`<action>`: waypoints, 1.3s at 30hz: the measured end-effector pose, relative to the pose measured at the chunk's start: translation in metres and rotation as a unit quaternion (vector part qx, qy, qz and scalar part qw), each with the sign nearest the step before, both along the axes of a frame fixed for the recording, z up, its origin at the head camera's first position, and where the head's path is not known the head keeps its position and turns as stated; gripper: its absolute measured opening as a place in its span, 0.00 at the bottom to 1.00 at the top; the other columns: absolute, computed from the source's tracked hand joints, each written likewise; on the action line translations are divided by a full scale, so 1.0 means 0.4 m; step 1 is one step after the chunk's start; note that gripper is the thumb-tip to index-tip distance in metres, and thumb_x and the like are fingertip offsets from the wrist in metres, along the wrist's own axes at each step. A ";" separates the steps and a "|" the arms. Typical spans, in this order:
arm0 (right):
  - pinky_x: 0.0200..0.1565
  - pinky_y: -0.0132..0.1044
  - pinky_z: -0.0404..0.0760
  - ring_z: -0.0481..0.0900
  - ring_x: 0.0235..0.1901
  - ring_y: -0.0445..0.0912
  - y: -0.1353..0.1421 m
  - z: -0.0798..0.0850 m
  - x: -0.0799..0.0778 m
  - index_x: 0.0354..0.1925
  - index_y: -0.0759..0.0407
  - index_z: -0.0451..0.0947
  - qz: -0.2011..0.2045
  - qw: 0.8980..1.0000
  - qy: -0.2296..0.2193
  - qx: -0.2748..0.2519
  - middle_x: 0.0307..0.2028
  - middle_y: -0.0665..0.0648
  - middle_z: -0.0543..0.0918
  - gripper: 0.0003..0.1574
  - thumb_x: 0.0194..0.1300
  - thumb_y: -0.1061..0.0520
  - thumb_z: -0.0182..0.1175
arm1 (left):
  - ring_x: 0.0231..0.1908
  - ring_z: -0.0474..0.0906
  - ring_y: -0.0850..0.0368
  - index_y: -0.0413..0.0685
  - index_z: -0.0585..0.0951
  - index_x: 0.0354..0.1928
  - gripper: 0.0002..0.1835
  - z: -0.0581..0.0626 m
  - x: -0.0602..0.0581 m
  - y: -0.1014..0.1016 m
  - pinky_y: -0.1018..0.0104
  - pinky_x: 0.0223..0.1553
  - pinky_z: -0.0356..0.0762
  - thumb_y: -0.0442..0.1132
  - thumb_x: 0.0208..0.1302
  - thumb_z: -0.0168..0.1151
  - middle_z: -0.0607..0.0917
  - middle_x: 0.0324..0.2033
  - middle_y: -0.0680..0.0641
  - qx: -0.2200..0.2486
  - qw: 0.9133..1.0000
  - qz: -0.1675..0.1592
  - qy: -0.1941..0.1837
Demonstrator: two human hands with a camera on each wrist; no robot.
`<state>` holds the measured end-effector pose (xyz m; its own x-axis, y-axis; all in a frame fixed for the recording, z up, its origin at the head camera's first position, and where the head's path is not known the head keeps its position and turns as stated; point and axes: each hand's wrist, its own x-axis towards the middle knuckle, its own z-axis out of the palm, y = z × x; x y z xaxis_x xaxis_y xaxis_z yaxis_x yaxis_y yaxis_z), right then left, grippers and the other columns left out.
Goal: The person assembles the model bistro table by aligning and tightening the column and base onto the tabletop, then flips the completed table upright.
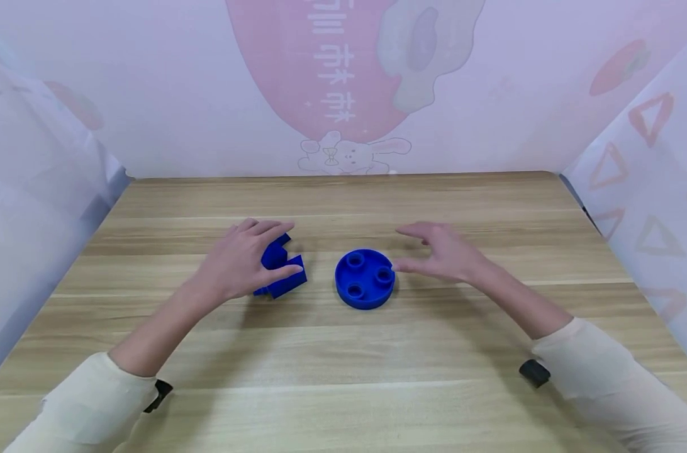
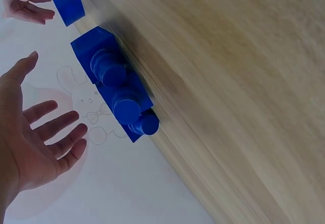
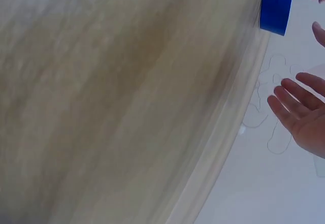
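Note:
On the wooden table sits a round blue dish-like piece (image 1: 366,296), with three hollow round sockets rising inside its rim. To its left lies a blue angular piece (image 1: 289,280), partly hidden in the head view by my left hand (image 1: 244,261). The left wrist view shows that angular blue piece (image 2: 94,43) with three stepped round pegs facing the camera. My left hand hovers over it, fingers spread, apart from it in the wrist view. My right hand (image 1: 442,255) is just right of the round piece, thumb near its rim, fingers extended and holding nothing.
The wooden table (image 1: 343,365) is bounded at the back by a pale printed curtain (image 1: 179,94), with similar sheets (image 1: 649,207) at the sides. Both forearms wear light sleeves, each with a small black item (image 1: 535,373) near the cuff.

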<state>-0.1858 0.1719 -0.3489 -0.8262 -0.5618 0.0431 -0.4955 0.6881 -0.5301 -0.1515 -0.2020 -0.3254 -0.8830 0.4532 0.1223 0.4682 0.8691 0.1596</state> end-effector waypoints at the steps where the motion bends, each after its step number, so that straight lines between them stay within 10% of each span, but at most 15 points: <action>1: 0.61 0.56 0.80 0.77 0.64 0.61 -0.003 -0.002 0.000 0.69 0.66 0.74 0.008 1.000 -0.003 -0.010 0.66 0.65 0.78 0.48 0.62 0.40 0.73 | 0.63 0.75 0.35 0.43 0.75 0.71 0.43 -0.001 0.000 0.002 0.37 0.65 0.71 0.63 0.61 0.71 0.81 0.63 0.36 0.004 1.000 -0.004 0.000; 10: 0.43 0.47 0.86 0.85 0.45 0.54 -0.038 -0.033 0.002 0.57 0.69 0.83 0.052 0.998 -0.014 -0.040 0.45 0.61 0.89 0.37 0.54 0.50 0.80 | 0.51 0.83 0.39 0.35 0.85 0.56 0.33 -0.012 -0.004 0.018 0.44 0.52 0.84 0.55 0.59 0.77 0.87 0.52 0.36 0.014 0.999 -0.025 -0.026; 39: 0.45 0.43 0.83 0.83 0.38 0.48 -0.069 -0.031 0.015 0.60 0.62 0.82 0.033 0.997 -0.063 -0.019 0.42 0.57 0.88 0.47 0.46 0.45 0.85 | 0.53 0.78 0.38 0.41 0.87 0.53 0.25 -0.051 -0.030 0.053 0.41 0.53 0.83 0.42 0.53 0.83 0.89 0.48 0.40 0.015 0.998 -0.042 -0.050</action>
